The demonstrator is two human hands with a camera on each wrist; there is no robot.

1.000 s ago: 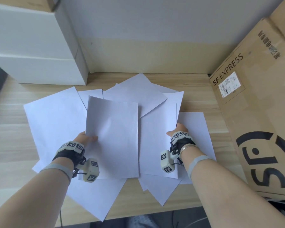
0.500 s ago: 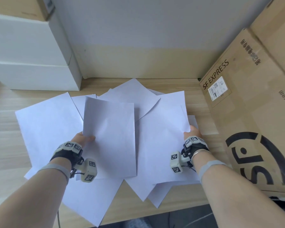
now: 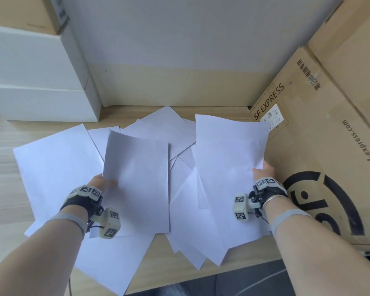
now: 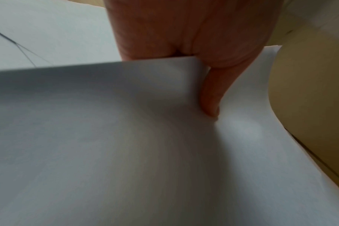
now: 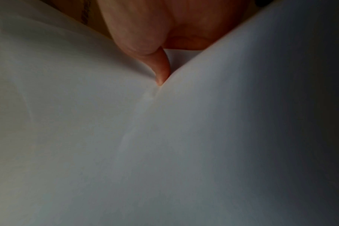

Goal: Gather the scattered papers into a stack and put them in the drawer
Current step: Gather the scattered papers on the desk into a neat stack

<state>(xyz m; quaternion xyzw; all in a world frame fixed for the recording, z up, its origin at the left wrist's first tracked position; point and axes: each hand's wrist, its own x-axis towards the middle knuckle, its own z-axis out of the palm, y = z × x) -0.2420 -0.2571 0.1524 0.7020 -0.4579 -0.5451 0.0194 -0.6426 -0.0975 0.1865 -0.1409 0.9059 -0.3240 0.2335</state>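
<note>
Several white paper sheets [image 3: 158, 133] lie overlapping on the wooden desk [image 3: 2, 167]. My left hand [image 3: 104, 181] pinches the left edge of one sheet [image 3: 139, 182] held up over the pile; the left wrist view shows the thumb [image 4: 211, 94] on top of that paper [image 4: 106, 137]. My right hand [image 3: 263, 169] grips the right edge of another sheet [image 3: 229, 167], lifted and curling beside the cardboard box. In the right wrist view the thumb [image 5: 162, 70] presses into the bent paper [image 5: 164, 152]. No drawer front is plainly visible.
A large SF EXPRESS cardboard box [image 3: 320, 146] stands close on the right, against the right hand. White stacked boxes [image 3: 36, 82] sit at the back left. The wall [image 3: 179, 50] closes the back. The desk's front edge [image 3: 201, 278] runs below the pile.
My right hand has moved right and up with its sheet, lifting it off the pile towards the cardboard box. The left hand keeps holding its sheet in nearly the same place.
</note>
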